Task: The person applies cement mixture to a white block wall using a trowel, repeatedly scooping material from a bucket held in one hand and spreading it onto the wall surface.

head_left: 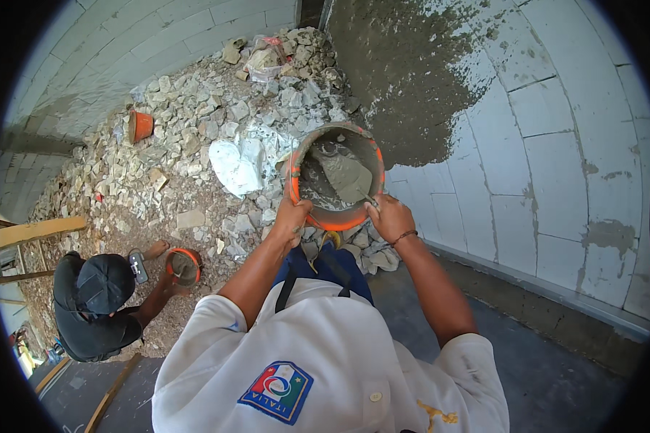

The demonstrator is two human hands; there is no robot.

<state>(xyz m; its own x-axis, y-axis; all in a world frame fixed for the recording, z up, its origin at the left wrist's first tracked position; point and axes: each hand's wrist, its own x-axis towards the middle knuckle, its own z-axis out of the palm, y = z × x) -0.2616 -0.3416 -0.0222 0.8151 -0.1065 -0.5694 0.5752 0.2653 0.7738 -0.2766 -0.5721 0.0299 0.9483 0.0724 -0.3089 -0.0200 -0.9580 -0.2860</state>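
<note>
An orange bucket (378,160), its inside smeared with grey mortar, is in front of me. My left hand (294,219) is closed on its near left rim. My right hand (391,218) is closed at the near right side, round the handle of a trowel. The trowel blade (348,179), heaped with wet mortar, lies inside the bucket's mouth. My right palm hides most of the handle. Whether that hand also touches the rim I cannot tell.
Wet mortar (404,86) covers part of the pale block wall (513,166) on the right. Broken rubble (188,137) spreads left, with a white sack (237,167) and a small orange bucket (141,127). A co-worker in a black cap (105,283) holds another bucket (196,254).
</note>
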